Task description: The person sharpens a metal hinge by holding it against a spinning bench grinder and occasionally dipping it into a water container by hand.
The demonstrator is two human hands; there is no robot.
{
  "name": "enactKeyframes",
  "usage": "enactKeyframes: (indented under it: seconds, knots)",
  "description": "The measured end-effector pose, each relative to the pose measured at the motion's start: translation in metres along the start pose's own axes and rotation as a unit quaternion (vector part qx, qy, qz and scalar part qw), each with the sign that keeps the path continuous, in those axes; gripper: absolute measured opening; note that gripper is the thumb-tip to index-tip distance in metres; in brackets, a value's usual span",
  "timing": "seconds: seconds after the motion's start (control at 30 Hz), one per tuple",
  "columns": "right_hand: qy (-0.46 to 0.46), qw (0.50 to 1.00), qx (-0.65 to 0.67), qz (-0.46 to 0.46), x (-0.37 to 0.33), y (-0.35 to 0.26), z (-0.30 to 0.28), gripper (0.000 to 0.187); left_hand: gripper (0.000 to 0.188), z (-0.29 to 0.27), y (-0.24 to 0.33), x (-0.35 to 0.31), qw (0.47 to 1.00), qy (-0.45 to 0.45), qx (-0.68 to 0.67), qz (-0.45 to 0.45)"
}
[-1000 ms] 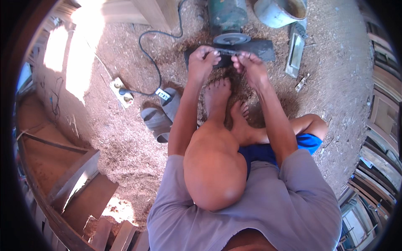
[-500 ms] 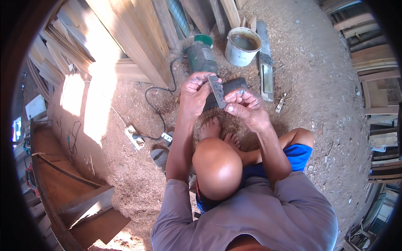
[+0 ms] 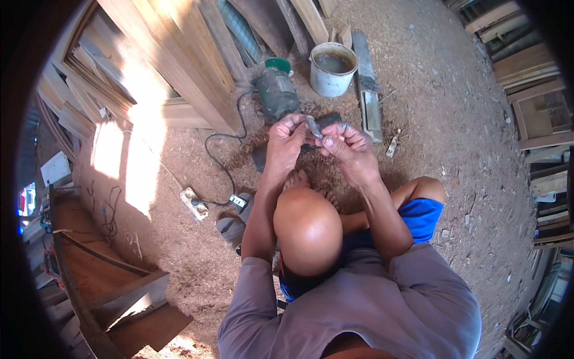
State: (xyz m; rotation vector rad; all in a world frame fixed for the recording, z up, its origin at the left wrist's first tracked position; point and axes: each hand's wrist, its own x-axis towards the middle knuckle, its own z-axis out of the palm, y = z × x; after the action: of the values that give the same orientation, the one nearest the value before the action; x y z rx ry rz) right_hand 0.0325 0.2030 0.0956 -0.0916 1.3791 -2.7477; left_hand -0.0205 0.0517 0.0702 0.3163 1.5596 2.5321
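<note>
A small flat grey metal plate [image 3: 313, 127], blade-like, is held up in front of my raised knee, turned nearly edge-on. My left hand [image 3: 284, 143] pinches its upper end between thumb and fingers. At the lower end, the thumb and fingertips of my right hand [image 3: 354, 154] close on the same plate. Below both hands a dark flat block [image 3: 260, 157] lies on the ground, partly covered by them. Just beyond my left hand stands a dusty green machine [image 3: 277, 91] with a black cord.
A white bucket [image 3: 330, 84] of murky liquid stands ahead, beside a long narrow board [image 3: 368, 90]. The cord runs to a power strip [image 3: 194, 203] on the shavings-strewn ground. Timber [image 3: 173, 66] leans at the upper left; a brown wooden piece [image 3: 95, 257] lies lower left.
The plate has turned from showing its slotted broad face to nearly edge-on. Both hands have drawn slightly closer together and still hold it. The whole view has shifted a little.
</note>
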Motion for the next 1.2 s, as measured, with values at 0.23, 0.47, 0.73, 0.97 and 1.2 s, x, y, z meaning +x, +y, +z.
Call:
enactKeyframes:
  seconds: [0.23,0.47,0.73,0.97,1.2]
  knots:
    - [0.004,1.000,0.010,0.011,-0.003,0.003,0.006,0.015,0.013,-0.005,-0.003,-0.008,1.000,-0.001,0.005,-0.030]
    - [0.006,1.000,0.016,0.006,-0.002,0.003,0.008,0.013,0.013,-0.007,-0.004,-0.009,0.999,0.010,0.031,-0.037]
    - [0.011,1.000,0.015,0.014,-0.002,0.007,0.008,0.012,0.010,-0.006,-0.002,-0.011,0.998,0.020,0.054,-0.039]
    - [0.020,0.997,0.034,0.064,-0.001,0.005,0.008,0.008,0.010,-0.011,-0.003,-0.011,0.998,0.023,0.043,-0.033]
    - [0.023,0.984,0.058,0.165,-0.005,0.027,-0.018,0.011,0.026,-0.023,-0.003,-0.017,0.996,-0.016,-0.081,-0.029]
